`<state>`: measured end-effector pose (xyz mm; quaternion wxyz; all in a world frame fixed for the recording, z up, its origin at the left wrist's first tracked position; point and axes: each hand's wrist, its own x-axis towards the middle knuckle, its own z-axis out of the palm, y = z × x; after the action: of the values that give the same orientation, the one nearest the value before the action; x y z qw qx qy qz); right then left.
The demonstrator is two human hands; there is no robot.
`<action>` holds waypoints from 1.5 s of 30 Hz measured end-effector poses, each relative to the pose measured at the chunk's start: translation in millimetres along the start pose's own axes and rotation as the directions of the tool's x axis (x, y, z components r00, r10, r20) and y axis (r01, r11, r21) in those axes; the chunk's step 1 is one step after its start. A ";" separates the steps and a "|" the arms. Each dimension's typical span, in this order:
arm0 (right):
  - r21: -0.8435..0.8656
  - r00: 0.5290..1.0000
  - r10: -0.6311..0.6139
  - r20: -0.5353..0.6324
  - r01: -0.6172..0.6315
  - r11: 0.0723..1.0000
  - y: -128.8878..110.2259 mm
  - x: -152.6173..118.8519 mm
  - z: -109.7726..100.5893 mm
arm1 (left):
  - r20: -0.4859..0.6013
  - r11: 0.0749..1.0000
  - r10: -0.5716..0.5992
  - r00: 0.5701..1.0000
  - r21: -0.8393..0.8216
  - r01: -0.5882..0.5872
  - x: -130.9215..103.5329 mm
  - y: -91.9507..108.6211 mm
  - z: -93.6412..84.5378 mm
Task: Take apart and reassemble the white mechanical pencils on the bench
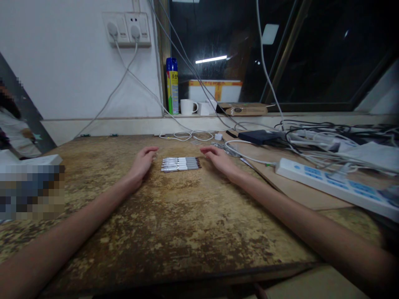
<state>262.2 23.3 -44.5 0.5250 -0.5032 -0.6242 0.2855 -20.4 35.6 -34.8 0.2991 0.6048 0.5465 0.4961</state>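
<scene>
Several pens (181, 164) with clear and grey-white barrels and dark brown tips lie side by side on the worn wooden table (156, 232). Just left of the row, my left hand (144, 162) stands on its edge with fingers extended, apart from the pens. On the opposite side, my right hand (219, 161) faces it near the brown tips, fingers stretched forward and also clear of them. Neither hand holds anything that I can see.
A white power strip (330, 180) and tangled cables (314, 135) crowd the right side, beside a dark flat box (260, 136). A spray can (172, 87) and white mug (187, 106) stand on the sill. A thin white cable (183, 135) loops behind the pens.
</scene>
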 end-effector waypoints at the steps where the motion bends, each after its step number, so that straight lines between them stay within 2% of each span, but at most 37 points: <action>1: -0.033 1.000 -0.008 -0.001 0.008 0.999 3.6 -0.5 -4.3 | 0.013 1.000 -0.014 1.000 0.007 0.014 -0.7 1.4 -3.5; 8: -0.069 0.998 -0.057 -0.013 0.056 0.996 29.7 -5.1 -18.9 | 0.129 0.998 -0.026 0.991 0.063 0.018 -6.9 7.0 -16.7; 10: -0.076 0.998 -0.068 0.002 0.068 0.995 32.1 -7.6 -21.1 | 0.175 0.988 0.002 0.985 0.152 -0.029 -8.6 5.9 -19.6; 13: -0.081 0.997 -0.068 0.025 0.069 0.994 32.0 -10.5 -22.9 | 0.255 0.944 0.084 0.963 0.288 -0.159 -8.9 2.7 -23.6; 17: -0.067 0.994 -0.091 0.059 0.095 0.993 30.4 -11.4 -23.0 | 0.311 0.909 0.165 0.936 0.321 -0.267 -10.0 0.8 -25.0; 29: -0.165 0.973 -0.167 0.159 0.193 0.967 9.9 -25.7 -22.3 | 0.296 0.900 0.166 0.941 0.345 -0.268 -20.0 1.4 -21.1; 45: -0.207 0.962 -0.195 0.190 0.233 0.950 6.6 -31.5 -18.1 | 0.306 0.891 0.172 0.936 0.357 -0.280 -23.8 4.0 -20.9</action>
<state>279.5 -6.8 -56.8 0.4375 -0.4632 -0.7457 0.1948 -36.2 8.2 -30.8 0.1813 0.7735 0.5151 0.3217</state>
